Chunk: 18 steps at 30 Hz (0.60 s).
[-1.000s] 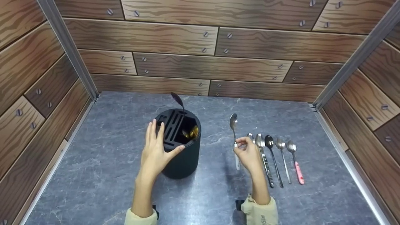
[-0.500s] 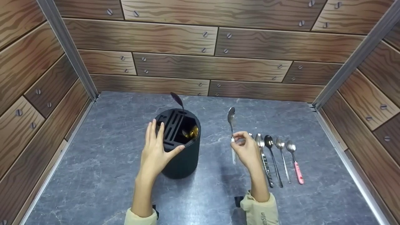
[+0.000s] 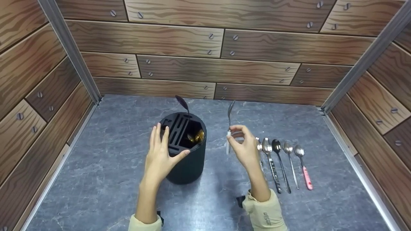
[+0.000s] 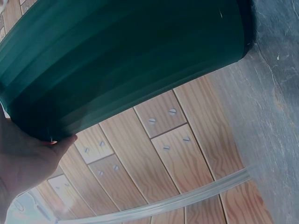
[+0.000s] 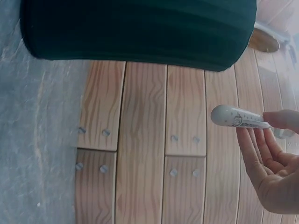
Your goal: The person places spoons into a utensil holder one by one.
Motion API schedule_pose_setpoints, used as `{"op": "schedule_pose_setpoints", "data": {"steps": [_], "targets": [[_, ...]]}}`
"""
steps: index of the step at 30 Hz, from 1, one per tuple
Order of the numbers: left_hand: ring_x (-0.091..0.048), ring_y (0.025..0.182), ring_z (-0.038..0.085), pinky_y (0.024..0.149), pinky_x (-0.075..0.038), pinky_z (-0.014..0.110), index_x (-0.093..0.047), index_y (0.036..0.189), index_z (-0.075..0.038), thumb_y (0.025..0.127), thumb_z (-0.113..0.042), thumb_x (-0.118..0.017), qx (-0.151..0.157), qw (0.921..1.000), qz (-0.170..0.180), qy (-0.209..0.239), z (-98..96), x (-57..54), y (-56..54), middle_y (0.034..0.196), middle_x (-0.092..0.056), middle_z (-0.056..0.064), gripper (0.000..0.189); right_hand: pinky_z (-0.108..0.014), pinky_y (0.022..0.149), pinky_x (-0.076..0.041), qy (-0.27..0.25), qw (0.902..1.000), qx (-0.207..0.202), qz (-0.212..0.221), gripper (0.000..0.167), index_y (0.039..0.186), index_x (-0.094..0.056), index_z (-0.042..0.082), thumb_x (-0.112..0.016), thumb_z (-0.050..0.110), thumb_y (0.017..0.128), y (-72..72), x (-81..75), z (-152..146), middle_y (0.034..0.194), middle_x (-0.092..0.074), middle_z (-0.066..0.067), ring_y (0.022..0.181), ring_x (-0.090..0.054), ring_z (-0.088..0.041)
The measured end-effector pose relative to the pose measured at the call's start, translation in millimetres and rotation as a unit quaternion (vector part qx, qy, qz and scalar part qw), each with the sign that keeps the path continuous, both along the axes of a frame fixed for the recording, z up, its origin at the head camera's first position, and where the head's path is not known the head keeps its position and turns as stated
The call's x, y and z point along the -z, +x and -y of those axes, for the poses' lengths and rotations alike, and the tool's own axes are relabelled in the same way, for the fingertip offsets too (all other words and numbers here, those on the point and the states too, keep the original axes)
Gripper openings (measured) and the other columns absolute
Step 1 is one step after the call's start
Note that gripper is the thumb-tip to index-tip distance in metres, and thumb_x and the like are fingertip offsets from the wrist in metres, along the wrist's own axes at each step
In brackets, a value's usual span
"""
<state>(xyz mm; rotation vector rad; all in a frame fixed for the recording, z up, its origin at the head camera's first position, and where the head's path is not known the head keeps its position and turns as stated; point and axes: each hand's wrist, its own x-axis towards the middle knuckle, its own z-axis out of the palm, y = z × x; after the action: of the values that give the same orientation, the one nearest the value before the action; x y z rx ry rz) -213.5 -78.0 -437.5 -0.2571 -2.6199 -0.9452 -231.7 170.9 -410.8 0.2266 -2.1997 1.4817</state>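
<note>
My right hand (image 3: 244, 146) pinches a spoon (image 3: 230, 112) by its white handle, bowl end up, to the right of the black cylindrical utensil holder (image 3: 188, 166). In the right wrist view, the white handle (image 5: 238, 116) has small dark printing and sits between thumb and fingertips, raised off the table. My left hand (image 3: 158, 160) rests against the holder's left side, fingers straight and spread, with the thumb across the near rim. A dark spoon (image 3: 182, 102) stands in a slot at the back of the holder. Gold-coloured spoons (image 3: 196, 137) show inside its large compartment.
Several spoons lie in a row on the grey marbled table (image 3: 106, 160) at right, among them a black one (image 3: 278, 154) and one with a pink handle (image 3: 307, 177). My right forearm partly covers the leftmost. Wood-patterned walls (image 3: 179, 67) enclose the back and sides.
My right hand has moved left and away from me with the white-handled spoon, whose bowl has turned edge-on. The left hand and the holder have stayed in place.
</note>
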Motion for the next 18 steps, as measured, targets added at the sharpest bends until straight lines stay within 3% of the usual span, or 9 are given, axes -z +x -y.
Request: {"op": "schedule_pose_setpoints", "data": {"steps": [9, 16, 18], "targets": [[0.0, 0.137, 0.027, 0.09, -0.039, 0.055, -0.026, 0.144, -0.003, 0.074, -0.067, -0.058, 0.0, 1.0, 0.003, 0.004, -0.8, 0.8, -0.1, 0.152, -0.005, 0.013, 0.101, -0.031, 0.072, -0.052, -0.055, 0.9964, -0.05, -0.04, 0.024, 0.102, -0.059, -0.007, -0.066, -0.007, 0.08, -13.0, -16.9, 21, 0.096, -0.06, -0.016, 0.084, -0.06, -0.027], [-0.001, 0.137, 0.028, 0.092, -0.037, 0.054, -0.027, 0.144, -0.003, 0.074, -0.066, -0.059, -0.001, 1.0, -0.004, 0.002, -0.6, 1.1, 0.1, 0.151, -0.006, 0.014, 0.1, -0.032, 0.071, -0.053, -0.063, 0.9911, -0.074, -0.09, 0.02, 0.097, -0.055, -0.015, -0.062, -0.015, 0.078, -3.3, -48.3, 42, 0.093, -0.059, -0.025, 0.083, -0.059, -0.034], [-0.001, 0.137, 0.028, 0.093, -0.036, 0.054, -0.027, 0.144, -0.003, 0.074, -0.067, -0.058, 0.0, 1.0, -0.004, 0.001, -0.7, 0.9, -0.2, 0.151, -0.006, 0.014, 0.1, -0.033, 0.072, -0.052, -0.073, 0.9885, -0.083, -0.103, 0.021, 0.097, -0.056, -0.015, -0.062, -0.015, 0.078, -8.5, -45.8, 45, 0.093, -0.059, -0.024, 0.083, -0.059, -0.033]]}}
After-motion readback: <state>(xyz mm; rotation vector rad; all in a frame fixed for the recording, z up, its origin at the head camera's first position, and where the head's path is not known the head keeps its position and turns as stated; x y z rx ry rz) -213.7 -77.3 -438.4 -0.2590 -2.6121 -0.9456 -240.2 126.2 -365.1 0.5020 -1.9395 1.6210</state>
